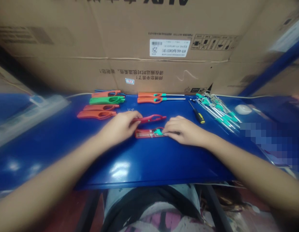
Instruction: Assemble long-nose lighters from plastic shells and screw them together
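Observation:
My left hand (124,126) pinches the left end of a red lighter shell half (151,119), a long piece with a finger loop, just above the table. Below it lies another red shell half (139,134), open side up, with a clear tank and a teal trigger (158,131) inside. My right hand (184,130) is closed at the right end of this open half, by the trigger; its fingertips partly hide what they grip. The two shell halves are apart, one above the other.
Orange and green lighter handles (107,100) lie at left. Two orange lighters with metal tubes (149,100) are at the back. A black and yellow screwdriver (199,116) and a pile of metal tubes with teal triggers (220,111) lie right. Cardboard (79,69) stands behind the blue table (151,164).

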Available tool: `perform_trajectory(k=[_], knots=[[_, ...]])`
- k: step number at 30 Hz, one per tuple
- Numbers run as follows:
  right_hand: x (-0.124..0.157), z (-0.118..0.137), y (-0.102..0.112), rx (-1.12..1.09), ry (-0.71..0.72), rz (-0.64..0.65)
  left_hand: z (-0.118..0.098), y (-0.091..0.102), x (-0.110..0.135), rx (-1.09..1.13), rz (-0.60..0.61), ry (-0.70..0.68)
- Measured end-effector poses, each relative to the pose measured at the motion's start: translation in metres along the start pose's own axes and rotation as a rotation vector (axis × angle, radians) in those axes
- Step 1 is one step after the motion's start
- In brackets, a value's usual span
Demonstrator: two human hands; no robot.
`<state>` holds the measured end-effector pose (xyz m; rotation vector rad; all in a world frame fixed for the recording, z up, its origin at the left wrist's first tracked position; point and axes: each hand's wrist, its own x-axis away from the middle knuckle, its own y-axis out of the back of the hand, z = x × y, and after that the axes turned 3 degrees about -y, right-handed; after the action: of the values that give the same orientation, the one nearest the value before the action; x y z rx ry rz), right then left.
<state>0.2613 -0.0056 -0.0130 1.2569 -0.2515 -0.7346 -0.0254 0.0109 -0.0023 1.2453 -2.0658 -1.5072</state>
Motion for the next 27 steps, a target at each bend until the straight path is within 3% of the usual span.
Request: perform_trajectory(k=[6,11,13,19,22,27], knots=[[0.001,-0.001,-0.001,0.043,0.047,-0.047,-0.014,0.005,0.001,0.26,-0.138,0.053],[0.002,0.006,0.01,0.108,0.08,-0.325,-0.014,0.0,0.002,0.521,-0.046,0.149],[0.003,0.008,0.015,0.137,0.066,-0.371,-0.013,-0.002,0.002,0.573,0.012,0.161],[0.003,0.002,0.009,0.137,0.048,-0.165,-0.011,-0.006,0.001,0.641,0.136,0.159],[0.002,0.0,0.0,0.104,0.057,-0.14,-0.012,-0.006,0.002,0.587,0.14,0.152],[0.001,-0.001,-0.005,0.098,0.057,-0.11,-0.015,0.001,0.005,0.208,0.092,-0.122]])
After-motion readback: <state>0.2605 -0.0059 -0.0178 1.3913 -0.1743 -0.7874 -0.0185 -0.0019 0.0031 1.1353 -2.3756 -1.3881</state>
